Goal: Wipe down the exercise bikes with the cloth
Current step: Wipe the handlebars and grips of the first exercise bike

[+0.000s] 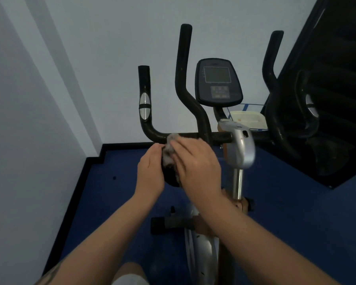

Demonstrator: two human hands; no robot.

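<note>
1. The cloth (170,150) is held bunched between the two hands, just below and touching the horizontal handlebar (185,136) of the exercise bike (237,149), close to where the bar bends up into the left grip.
2. The right hand (197,161) is laid over the cloth from the right, its fingers bent around the wad; the cloth is judged to be gripped mainly by this hand.
3. The left hand (150,169) is set against the cloth's left side with fingers nearly straight and together. Whether the cloth is pinched or merely steadied by it cannot be told.
4. The bar's long axis runs left to right across the view, directly ahead of the hands and slightly above them. The unwiped length toward the centre post lies to the right, so the right hand is the nearer one for a stroke along that axis.
5. The left upright grip (144,95) rises from the bend, up and to the left of the cloth.
6. The cloth appears grey, soft and fuzzy, crumpled rather than folded.
7. The bars are seen as round black tubes with a matte, slightly scuffed coating; a smooth silver oval plate (144,106) is set into the left grip.
8. The console (218,83) is a dark rounded panel with a flat grey screen.
</note>
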